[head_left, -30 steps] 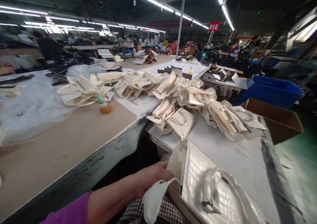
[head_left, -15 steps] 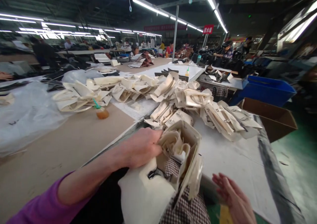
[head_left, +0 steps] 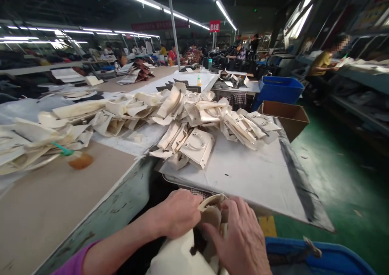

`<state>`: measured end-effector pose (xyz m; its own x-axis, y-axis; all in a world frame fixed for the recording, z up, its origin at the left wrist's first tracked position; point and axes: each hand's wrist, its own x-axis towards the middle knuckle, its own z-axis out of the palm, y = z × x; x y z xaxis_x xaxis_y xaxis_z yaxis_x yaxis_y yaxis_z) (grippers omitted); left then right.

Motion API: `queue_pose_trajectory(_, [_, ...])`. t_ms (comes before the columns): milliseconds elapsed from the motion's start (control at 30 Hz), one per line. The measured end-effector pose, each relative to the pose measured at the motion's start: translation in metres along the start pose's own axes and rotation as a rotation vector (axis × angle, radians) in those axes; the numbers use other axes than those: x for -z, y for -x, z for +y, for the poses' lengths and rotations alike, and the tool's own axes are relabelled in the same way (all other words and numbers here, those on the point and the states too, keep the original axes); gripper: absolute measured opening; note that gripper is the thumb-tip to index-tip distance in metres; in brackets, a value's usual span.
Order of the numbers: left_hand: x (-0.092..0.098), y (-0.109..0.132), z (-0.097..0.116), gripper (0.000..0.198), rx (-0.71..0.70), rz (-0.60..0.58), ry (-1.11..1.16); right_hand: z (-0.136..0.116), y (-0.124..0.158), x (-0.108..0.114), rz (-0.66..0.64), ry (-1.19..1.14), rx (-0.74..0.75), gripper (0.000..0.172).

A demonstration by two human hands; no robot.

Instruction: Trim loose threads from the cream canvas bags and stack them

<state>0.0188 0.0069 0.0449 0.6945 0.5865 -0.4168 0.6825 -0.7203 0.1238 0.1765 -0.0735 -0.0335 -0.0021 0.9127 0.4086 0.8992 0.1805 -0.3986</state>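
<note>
A cream unfinished handbag (head_left: 179,256) is low in front of me, over my lap. My left hand (head_left: 180,214) is closed on the rim of its opening. On the other side, my right hand (head_left: 240,236) wraps round the bag's edge, with the thumb toward the opening. Folded cream layers show between the two hands, and the bag's lower part is out of frame. Beyond my hands, a similar cream bag with a handle (head_left: 197,145) lies on the near end of a heap of cream bags (head_left: 209,112).
A glue bottle with a green nozzle (head_left: 77,159) lies on the brown table (head_left: 100,185) at left. A white table (head_left: 243,173) extends ahead. To the right are a cardboard box (head_left: 285,114), a blue bin (head_left: 279,90) and a nearer blue tub (head_left: 337,254). A person (head_left: 323,68) works at far right.
My right hand has come in from the right and taken hold of the bag. The bag and my left hand are lower now. My view has turned to the right.
</note>
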Motion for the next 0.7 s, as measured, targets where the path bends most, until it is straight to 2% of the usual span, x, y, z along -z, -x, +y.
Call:
queue_pose_trajectory(100, [-0.001, 0.006, -0.002, 0.026, 0.057, 0.006, 0.012, 0.003, -0.002, 0.000, -0.026, 0.022, 0.010, 0.017])
queue_pose_trajectory(167, [-0.004, 0.009, -0.003, 0.025, 0.058, 0.021, 0.008, 0.005, -0.006, 0.003, -0.015, -0.046, 0.023, 0.009])
queue_pose_trajectory(267, [-0.007, 0.013, -0.007, 0.020, 0.070, 0.043, 0.061, 0.009, -0.015, 0.008, 0.000, -0.195, 0.021, 0.018])
queue_pose_trajectory(500, [-0.008, 0.023, -0.012, 0.015, 0.160, 0.063, 0.383, 0.020, -0.033, 0.001, -0.054, -0.413, 0.046, 0.015])
queue_pose_trajectory(700, [-0.014, 0.026, -0.012, 0.014, 0.140, 0.134, 0.547, 0.018, -0.036, 0.001, -0.091, -0.471, 0.083, 0.018])
